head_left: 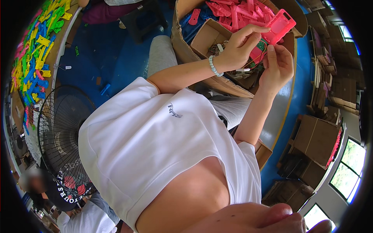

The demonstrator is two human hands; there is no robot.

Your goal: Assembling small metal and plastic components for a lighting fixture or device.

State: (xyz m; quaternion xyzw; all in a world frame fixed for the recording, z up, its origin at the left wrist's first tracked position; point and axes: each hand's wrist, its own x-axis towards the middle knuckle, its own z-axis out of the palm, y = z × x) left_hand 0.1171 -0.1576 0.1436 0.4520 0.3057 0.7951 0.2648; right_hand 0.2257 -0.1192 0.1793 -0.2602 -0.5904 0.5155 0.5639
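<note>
A pink plastic casing (279, 26), shallow and rectangular with an opening at one end, is held up over the cardboard boxes. My left hand (237, 46), with a pale beaded bracelet (215, 66) at the wrist, has its index fingertip on the casing's left edge, fingers curled. Below, my right hand (278, 66) pinches near the casing's lower edge with thumb and fingers. A green circuit board (262, 45) and thin red and yellow wires hang between the hands, partly hidden by fingers. Whether the right fingertips also grip a wire is hard to make out.
A large carton (179, 37) contains more pink casings (237, 13), with a smaller cardboard box (206, 34) of wired parts. A table at far left bears colourful plastic pieces (39, 50). A black fan (66, 124) stands beside me; another person (83, 213) is at lower left.
</note>
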